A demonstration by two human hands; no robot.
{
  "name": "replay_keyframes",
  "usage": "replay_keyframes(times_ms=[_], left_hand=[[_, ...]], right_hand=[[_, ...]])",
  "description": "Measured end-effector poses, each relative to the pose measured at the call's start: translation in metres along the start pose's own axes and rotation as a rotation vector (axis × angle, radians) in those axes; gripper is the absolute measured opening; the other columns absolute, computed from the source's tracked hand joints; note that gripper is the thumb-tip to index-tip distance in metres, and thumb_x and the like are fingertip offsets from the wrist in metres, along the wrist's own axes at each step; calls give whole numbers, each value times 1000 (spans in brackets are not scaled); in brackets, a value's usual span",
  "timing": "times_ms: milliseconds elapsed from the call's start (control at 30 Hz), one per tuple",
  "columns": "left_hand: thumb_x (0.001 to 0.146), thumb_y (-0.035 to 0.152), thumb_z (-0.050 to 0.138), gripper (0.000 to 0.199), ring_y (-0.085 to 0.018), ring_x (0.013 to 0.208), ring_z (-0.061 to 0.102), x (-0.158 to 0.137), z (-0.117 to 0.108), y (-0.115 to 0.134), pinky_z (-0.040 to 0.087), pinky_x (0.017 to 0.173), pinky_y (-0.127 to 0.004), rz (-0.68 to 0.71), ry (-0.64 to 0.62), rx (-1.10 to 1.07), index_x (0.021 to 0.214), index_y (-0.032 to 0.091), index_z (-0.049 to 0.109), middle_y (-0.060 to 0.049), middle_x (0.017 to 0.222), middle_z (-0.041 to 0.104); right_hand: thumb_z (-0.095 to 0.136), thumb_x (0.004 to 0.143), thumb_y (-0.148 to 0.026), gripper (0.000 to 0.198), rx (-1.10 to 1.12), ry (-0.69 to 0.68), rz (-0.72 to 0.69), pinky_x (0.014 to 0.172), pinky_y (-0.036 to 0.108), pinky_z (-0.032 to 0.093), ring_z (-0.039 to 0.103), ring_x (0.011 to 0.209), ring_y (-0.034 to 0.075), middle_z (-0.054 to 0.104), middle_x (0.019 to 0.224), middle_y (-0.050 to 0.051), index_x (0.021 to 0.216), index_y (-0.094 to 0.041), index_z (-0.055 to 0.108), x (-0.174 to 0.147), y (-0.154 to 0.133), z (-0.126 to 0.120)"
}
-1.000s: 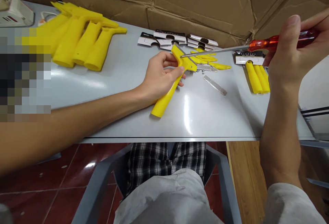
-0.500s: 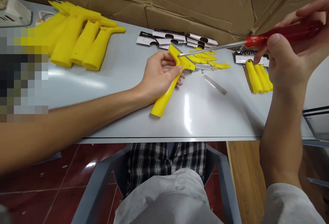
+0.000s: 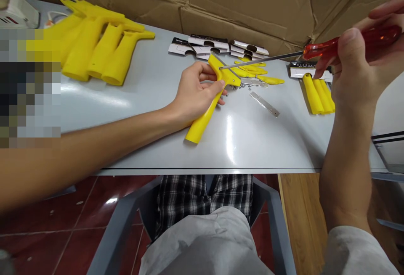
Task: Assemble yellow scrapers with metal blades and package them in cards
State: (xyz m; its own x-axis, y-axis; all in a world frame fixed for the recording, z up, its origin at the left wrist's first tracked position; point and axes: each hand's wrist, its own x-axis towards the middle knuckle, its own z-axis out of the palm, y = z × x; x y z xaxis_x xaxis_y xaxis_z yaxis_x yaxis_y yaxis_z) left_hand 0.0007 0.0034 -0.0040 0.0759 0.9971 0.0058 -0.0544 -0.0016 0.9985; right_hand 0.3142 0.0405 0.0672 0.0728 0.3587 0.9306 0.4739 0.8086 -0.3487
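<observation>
My left hand [image 3: 198,92] is closed around the neck of a yellow plastic scraper [image 3: 204,119], its head pointing away from me and its tube-like handle towards me. A red-handled screwdriver [image 3: 323,49] lies in my right hand [image 3: 358,64], gripped between thumb and fingers. Its long metal shaft slants down to the left, and the tip meets a screw spot on the scraper's head. Beyond the head lie small screws [image 3: 249,88], partly hidden. Near them are a flat metal strip [image 3: 264,104] and yellow plastic pieces [image 3: 251,72].
Several yellow scraper bodies [image 3: 115,58] stand together at the left. Black-and-white card sleeves [image 3: 208,46] lie along the back, below a cardboard wall [image 3: 240,6]. At the right are yellow tubes [image 3: 312,94] beside another card sleeve [image 3: 301,71]. The table's front edge [image 3: 208,171] runs before my lap.
My right hand has turned the screwdriver handle slightly, its thumb shifting up and to the right. The tip stays on the scraper, and my left hand keeps its hold.
</observation>
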Motion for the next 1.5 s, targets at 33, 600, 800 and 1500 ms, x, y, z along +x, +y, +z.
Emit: replay_keyframes(times_ms=[33,600,800,1500], left_hand=[[93,24,87,29,-24,89,83,0,0,0,70,69,-40,2,-4,7,101,28,60,-7,111,80],[92,20,86,27,-23,85,82,0,1,1,70,67,-39,0,4,20,100,27,60,-8,117,80],[91,26,87,29,-24,89,83,0,0,1,71,68,-38,-3,-2,26,101,29,60,-8,114,81],[91,31,91,33,-27,93,84,0,-2,0,71,70,-41,8,-11,49,101,29,59,-8,114,79]], right_hand=[[84,89,-73,51,32,-11,-143,44,22,34,49,57,0,62,104,-3,104,-25,75,1,3,2],[73,103,-57,34,73,-83,-326,53,23,40,58,61,2,64,102,-1,113,-24,78,5,17,6],[89,83,-71,47,65,-43,-203,60,32,53,67,75,12,68,107,-2,111,-34,79,2,1,8],[78,100,-60,35,-199,-47,-260,52,26,42,49,62,6,60,92,-1,100,-24,77,0,-6,4]])
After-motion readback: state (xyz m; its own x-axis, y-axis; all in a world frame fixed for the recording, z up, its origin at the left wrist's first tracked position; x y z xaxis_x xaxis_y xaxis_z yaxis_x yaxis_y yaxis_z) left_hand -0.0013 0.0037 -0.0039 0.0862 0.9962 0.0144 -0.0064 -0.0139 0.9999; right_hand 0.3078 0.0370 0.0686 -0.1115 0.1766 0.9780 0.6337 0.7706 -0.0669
